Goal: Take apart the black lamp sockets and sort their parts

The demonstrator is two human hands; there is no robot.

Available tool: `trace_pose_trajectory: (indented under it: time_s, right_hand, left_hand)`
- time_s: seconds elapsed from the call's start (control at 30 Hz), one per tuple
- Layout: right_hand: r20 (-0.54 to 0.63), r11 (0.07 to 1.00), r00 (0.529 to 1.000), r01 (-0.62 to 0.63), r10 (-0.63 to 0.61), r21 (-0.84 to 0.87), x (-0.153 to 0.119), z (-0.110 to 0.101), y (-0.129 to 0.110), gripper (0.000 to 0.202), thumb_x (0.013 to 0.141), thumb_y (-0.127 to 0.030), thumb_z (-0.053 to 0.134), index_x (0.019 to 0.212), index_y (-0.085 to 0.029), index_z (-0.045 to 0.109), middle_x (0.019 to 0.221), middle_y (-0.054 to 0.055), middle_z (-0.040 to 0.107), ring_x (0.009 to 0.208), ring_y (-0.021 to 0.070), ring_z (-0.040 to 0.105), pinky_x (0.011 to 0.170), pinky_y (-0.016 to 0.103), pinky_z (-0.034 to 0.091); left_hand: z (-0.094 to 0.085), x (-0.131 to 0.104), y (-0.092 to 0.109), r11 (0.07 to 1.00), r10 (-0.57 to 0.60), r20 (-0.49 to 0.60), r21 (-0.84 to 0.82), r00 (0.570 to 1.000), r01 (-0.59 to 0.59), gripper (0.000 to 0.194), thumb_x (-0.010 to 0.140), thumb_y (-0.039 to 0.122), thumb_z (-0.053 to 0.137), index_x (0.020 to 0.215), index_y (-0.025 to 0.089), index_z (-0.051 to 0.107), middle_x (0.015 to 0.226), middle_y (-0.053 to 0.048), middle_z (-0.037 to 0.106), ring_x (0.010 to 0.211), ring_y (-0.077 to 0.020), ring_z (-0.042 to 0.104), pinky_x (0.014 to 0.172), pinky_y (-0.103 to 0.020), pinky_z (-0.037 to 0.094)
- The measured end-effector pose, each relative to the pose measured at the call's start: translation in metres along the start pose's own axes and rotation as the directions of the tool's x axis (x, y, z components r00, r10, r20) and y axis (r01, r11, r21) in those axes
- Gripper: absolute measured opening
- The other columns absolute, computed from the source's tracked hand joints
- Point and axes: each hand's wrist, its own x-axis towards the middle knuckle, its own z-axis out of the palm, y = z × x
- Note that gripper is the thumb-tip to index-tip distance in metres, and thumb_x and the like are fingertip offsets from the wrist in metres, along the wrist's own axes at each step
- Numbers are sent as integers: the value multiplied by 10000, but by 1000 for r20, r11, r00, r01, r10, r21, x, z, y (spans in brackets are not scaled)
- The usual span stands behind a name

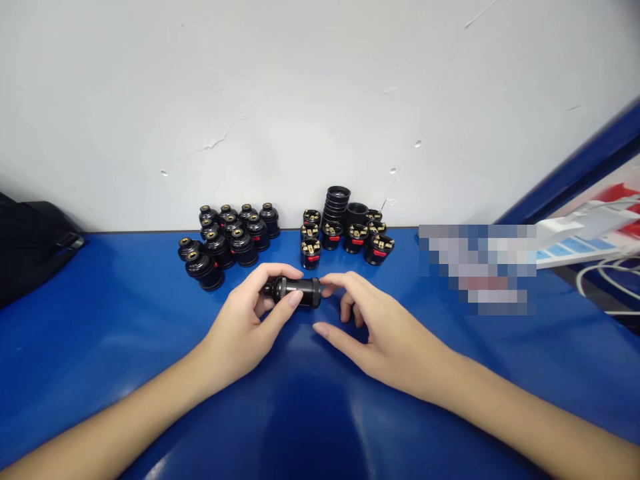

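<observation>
My left hand [257,317] grips a black lamp holder [305,293], which lies on its side above the blue table, its domed cap end to the left and its ring end to the right. The thumb and fingers close around its body. At the ring end is my right hand [373,320], thumb and index finger spread apart. That index fingertip is at or very near the ring; I cannot tell if it touches. Behind the hands stand several socket cores [311,253] with brass contacts and red switches. Further left is a group of capped black lamp holders [205,270].
A stack of black threaded rings [336,203] stands by the white wall [320,100], next to a wider black ring [357,213]. On the left edge lies a black bag [35,243]. To the right are a pixelated patch, a white holder with blue labels [575,250] and white cables [600,277].
</observation>
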Motion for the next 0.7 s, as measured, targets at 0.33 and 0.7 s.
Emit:
trace_pose_trajectory:
  time_s: [0.33, 0.7]
  right_hand:
    - [-23, 981, 997, 79, -76, 177, 3, 0, 12, 334, 1032, -342, 687, 1336, -247, 586, 999, 36, 720, 718, 154, 654, 579, 265, 543]
    - [-28, 972, 1000, 8, -1, 234, 6, -5, 7, 202, 1083, -380, 553, 1142, -208, 641, 761, -19, 659, 637, 145, 608, 605, 288, 501]
  left_hand:
    - [1, -3, 2, 999, -13, 196, 41, 981, 5, 310, 1088, 353, 587, 1392, 293, 581, 1340, -59, 709, 1168, -232, 720, 874, -327, 657]
    - [1, -5, -1, 992, 38, 278, 101, 960, -69, 366, 1082, 310, 613, 1433, 321, 511, 1174, -23, 715, 946, -166, 732, 834, -284, 628]
